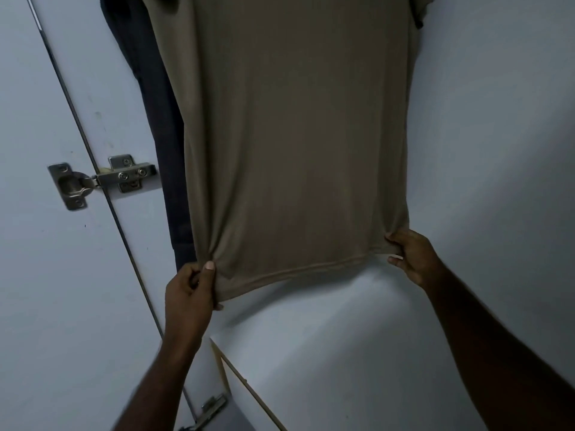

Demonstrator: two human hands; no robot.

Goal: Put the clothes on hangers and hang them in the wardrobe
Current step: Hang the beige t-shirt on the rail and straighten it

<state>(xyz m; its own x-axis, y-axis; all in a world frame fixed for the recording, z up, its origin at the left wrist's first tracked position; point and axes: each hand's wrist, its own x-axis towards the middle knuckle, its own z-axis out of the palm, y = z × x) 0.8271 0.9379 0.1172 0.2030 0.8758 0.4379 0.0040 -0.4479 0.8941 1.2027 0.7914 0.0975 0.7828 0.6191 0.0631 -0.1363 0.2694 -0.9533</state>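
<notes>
We start at the left, where the wardrobe door (46, 275) stands open on its metal hinge (102, 180), and just inside it a dark garment (146, 98) already hangs, so that piece looks done as far as we can judge. Next to it, overlapping its right edge, the brown T-shirt (289, 135) hangs full length inside the wardrobe; its shoulders and the hanger lie above the top of the view, so we cannot tell whether the hook is properly on the rail, though the way the cloth drops straight suggests it is hung. What seems left for this shirt is only the smoothing, and we cannot see whether more clothes wait elsewhere. Our left hand (189, 290) reaches up from below with the forearm rising steeply, its thumb and curled fingers pinching the lower left corner of the hem, where the cloth bunches. Across the hem, our right hand (410, 256) comes in from the lower right on a long outstretched arm, its fingers (393, 236) curled round the lower right corner, which is gathered too. Between them the hem is drawn taut. Behind and to the right we see the pale inner wall (497, 119) of the wardrobe.
</notes>
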